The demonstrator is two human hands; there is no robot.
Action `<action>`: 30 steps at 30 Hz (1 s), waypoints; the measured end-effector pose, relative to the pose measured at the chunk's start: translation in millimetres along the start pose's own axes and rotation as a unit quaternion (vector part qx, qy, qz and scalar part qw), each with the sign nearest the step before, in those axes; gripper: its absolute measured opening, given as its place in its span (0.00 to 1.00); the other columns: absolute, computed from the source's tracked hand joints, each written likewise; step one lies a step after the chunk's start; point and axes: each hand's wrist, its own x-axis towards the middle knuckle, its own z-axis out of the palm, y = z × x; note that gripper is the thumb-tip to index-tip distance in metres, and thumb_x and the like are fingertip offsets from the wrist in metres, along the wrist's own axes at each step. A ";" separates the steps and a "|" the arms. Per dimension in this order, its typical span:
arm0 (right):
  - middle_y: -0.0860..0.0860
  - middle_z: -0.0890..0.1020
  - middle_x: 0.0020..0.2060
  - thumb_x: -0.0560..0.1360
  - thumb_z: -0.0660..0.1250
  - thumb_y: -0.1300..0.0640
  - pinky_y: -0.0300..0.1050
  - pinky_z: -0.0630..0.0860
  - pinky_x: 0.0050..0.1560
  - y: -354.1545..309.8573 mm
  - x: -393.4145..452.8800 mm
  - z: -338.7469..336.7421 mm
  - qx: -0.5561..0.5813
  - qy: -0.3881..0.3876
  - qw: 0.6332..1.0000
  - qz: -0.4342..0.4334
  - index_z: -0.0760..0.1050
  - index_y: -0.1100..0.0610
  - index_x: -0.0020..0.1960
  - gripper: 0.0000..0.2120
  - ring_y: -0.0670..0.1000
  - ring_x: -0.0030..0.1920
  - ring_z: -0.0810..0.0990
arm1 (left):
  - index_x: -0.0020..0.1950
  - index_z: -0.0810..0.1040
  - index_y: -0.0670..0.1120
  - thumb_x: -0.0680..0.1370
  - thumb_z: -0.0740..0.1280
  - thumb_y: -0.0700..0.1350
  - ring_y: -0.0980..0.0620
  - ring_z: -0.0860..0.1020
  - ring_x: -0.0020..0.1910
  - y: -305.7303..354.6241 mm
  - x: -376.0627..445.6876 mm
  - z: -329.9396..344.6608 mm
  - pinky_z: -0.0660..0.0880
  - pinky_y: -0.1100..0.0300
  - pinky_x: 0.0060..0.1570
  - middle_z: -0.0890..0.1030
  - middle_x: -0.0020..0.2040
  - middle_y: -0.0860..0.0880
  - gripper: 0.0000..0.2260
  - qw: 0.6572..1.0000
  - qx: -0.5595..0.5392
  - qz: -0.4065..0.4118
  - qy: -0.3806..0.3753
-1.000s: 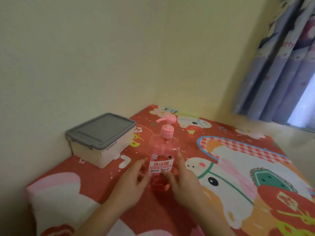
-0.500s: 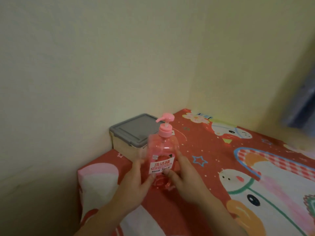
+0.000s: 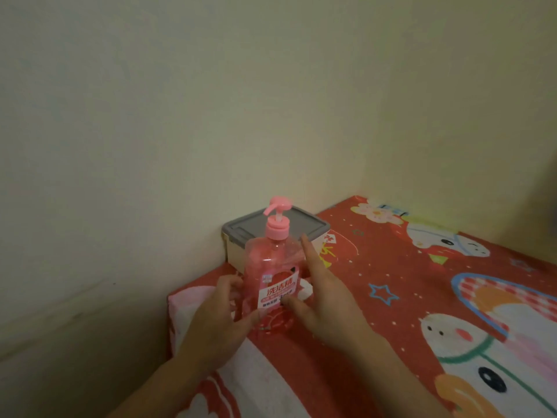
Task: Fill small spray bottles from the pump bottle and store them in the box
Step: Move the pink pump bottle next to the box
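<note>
The pump bottle [image 3: 272, 279] stands upright on the bench [image 3: 391, 285] near its left edge, just in front of the lidded box [image 3: 275, 229] in the far corner, so the sound move now is to steady its base and keep it vertical. The left hand [image 3: 221, 315] curls round its left side, holding it. The right hand [image 3: 324, 294] lies against its right side with fingers straight, though whether the thumb truly presses the label is hard to tell in this dim view.
</note>
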 end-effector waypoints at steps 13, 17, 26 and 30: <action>0.50 0.75 0.66 0.70 0.73 0.43 0.48 0.64 0.68 -21.0 42.1 10.5 -0.157 0.005 0.986 -0.063 0.53 0.47 0.79 0.45 0.53 0.69 0.67 | 0.68 0.69 0.56 0.67 0.76 0.63 0.61 0.80 0.53 -13.2 0.6 -16.4 0.79 0.55 0.54 0.81 0.57 0.60 0.34 0.994 0.051 0.010 0.093; 0.51 0.77 0.64 0.69 0.73 0.44 0.49 0.66 0.67 -26.2 59.4 19.4 -0.164 0.000 0.984 -0.076 0.55 0.48 0.78 0.44 0.53 0.68 0.69 | 0.69 0.67 0.56 0.68 0.73 0.67 0.57 0.81 0.55 -20.0 7.5 -21.1 0.79 0.50 0.56 0.81 0.58 0.58 0.34 0.990 0.086 0.009 0.112; 0.50 0.78 0.62 0.68 0.73 0.46 0.50 0.67 0.66 -24.3 84.0 36.9 -0.150 -0.001 0.986 -0.077 0.55 0.47 0.77 0.44 0.54 0.67 0.70 | 0.71 0.65 0.57 0.66 0.67 0.72 0.52 0.81 0.58 -25.7 22.8 -27.4 0.79 0.45 0.56 0.80 0.63 0.55 0.38 0.988 0.101 -0.036 0.109; 0.50 0.79 0.60 0.69 0.73 0.46 0.50 0.68 0.66 -23.9 95.6 43.7 -0.152 -0.007 0.984 -0.088 0.53 0.47 0.77 0.43 0.54 0.66 0.71 | 0.72 0.65 0.56 0.68 0.69 0.69 0.53 0.80 0.59 -28.5 30.4 -31.0 0.80 0.46 0.55 0.79 0.64 0.56 0.36 0.989 0.103 -0.042 0.101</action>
